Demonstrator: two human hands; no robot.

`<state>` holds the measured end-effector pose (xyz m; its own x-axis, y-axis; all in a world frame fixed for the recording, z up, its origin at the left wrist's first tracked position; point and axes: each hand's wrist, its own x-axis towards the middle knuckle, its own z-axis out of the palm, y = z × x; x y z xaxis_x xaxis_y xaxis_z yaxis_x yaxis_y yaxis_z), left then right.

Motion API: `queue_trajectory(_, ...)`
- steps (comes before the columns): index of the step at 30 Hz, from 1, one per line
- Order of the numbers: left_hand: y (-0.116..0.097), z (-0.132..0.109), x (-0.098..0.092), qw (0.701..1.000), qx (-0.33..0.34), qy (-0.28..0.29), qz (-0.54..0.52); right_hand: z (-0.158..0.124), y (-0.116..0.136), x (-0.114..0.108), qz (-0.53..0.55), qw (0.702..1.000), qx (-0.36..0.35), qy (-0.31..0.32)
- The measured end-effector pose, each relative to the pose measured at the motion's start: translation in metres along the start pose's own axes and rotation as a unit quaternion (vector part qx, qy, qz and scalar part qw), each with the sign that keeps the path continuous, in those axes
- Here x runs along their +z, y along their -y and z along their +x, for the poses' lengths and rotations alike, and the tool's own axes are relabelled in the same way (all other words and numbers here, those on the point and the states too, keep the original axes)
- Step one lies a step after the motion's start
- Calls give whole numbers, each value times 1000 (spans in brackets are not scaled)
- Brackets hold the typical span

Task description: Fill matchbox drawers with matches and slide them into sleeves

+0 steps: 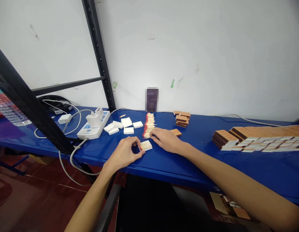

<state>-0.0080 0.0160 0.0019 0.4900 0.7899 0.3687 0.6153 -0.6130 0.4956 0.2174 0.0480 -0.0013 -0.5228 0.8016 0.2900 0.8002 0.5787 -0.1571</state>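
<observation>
My left hand (126, 152) curls its thumb and fingers around the left end of a small white matchbox tray (149, 149), which lies at the table's front edge. Several matches (145, 145) rest inside the tray, red heads to the left. Just behind it, my right hand (166, 139) has its fingertips pinched on matches at the near end of a long row of loose matches (150, 123). The row's red heads also point left. A brown matchbox sleeve (176, 132) lies beyond my right hand, partly hidden by it.
White trays (126, 122) lie scattered left of the row, near a power strip (96, 129) with cables. Brown matchbox sleeves (182, 120) are piled at the back; stacked matchboxes (262, 138) stand at right. A black shelf post (99, 48) rises at left.
</observation>
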Motion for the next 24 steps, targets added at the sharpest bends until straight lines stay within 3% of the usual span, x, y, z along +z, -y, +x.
queue_trajectory(10, 0, -1, 0, 1000, 12, 8, 0, 2, 0, 0, 18, 999, 20, 34)
queue_trajectory(16, 2, -2, -2, 998, 18, 40, -40, -3, 5, -14, -10, 999, 12, 39)
queue_trajectory(19, 4, -2, -1, 998, 6, 33, -49, -7, 13, -22, 4, 1000, -12, 5)
queue_trajectory(24, 4, -2, 0, 998, 6, 33, -49, -11, 22, -20, 45, 996, -67, 33)
